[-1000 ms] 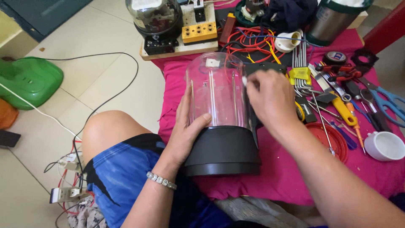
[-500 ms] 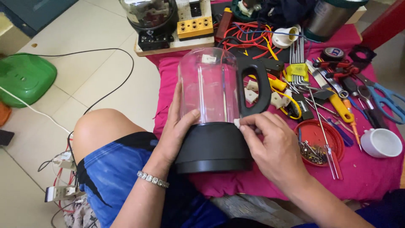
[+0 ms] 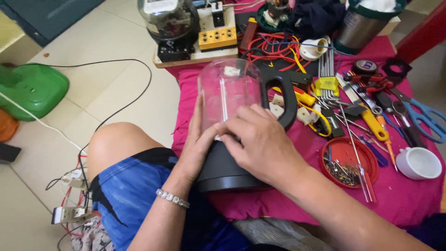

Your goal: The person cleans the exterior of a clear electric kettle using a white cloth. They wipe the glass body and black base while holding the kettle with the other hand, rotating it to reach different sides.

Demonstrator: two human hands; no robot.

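Pink cloth (image 3: 288, 204) over a low bench, tiled floor (image 3: 116, 93) beside, left hand (image 3: 197, 144) and right hand (image 3: 260, 142), fingers wrapped on a blender jug (image 3: 227, 93), tools (image 3: 362, 107) scattered near

Left hand (image 3: 197, 146): bare, no ring visible; beaded silver-white bracelet (image 3: 172, 198) at wrist, left near. Right hand (image 3: 262, 144): bare, nothing at wrist, forearm unsleeved toward right near corner. Both forearms uncovered. Blue shorts (image 3: 134, 195) with black curved panels and darker streaks, near left of centre. Bare knee (image 3: 114, 142) above shorts hem, left of hands.
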